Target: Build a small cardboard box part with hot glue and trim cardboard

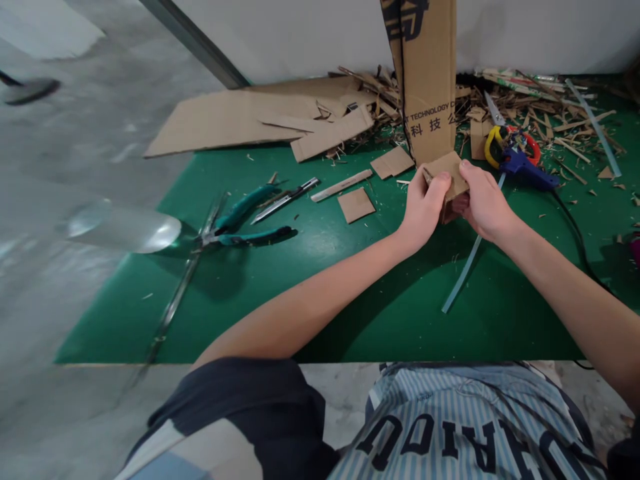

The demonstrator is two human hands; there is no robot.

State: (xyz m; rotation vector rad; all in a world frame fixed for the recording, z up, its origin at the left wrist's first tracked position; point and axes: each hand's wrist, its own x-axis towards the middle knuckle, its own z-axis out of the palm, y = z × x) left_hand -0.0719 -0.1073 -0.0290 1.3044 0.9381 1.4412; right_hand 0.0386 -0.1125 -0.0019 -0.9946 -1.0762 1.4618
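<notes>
Between my hands is a small folded piece of cardboard (447,175), held above the green table. My left hand (424,203) grips its left side, with the thumb on the top face. On the right side, my right hand (484,200) pinches it, thumb near the upper corner. Some fingers are hidden beneath the piece. Just behind it rises a tall printed cardboard strip (433,80). A blue glue gun (527,168) lies to the right of my right hand, with a clear glue stick (463,273) slanting toward the table's front.
Left on the green table (320,300) lie green-handled pliers (245,220), a utility knife (285,200) and a cardboard square (356,205). Scissors (493,137) rest by the glue gun. Cardboard scraps (540,113) and a large cardboard sheet (240,117) line the back; a bottle (125,227) stands left.
</notes>
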